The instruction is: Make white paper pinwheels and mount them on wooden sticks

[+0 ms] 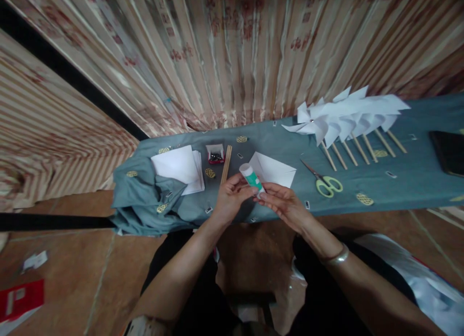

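Observation:
Between my two hands is a green and white glue stick (253, 177), tilted, its white end pointing up and to the left. My left hand (234, 195) has its fingers closed around the tube. The fingers of my right hand (281, 200) pinch its lower end. Just behind them lies a white paper square (273, 169) with slits cut in from its corners. Several thin wooden sticks (226, 163) lie close to my left hand. Green-handled scissors (328, 185) rest on the cloth to the right of the cut paper.
A stack of white paper (177, 167) and a small box of dark pins (216, 154) are on the left. Several paper pinwheels (348, 116) on sticks lie in a row at the right, near a dark flat object (448, 151). A pleated curtain (232, 55) hangs behind the cloth-covered table (290, 205).

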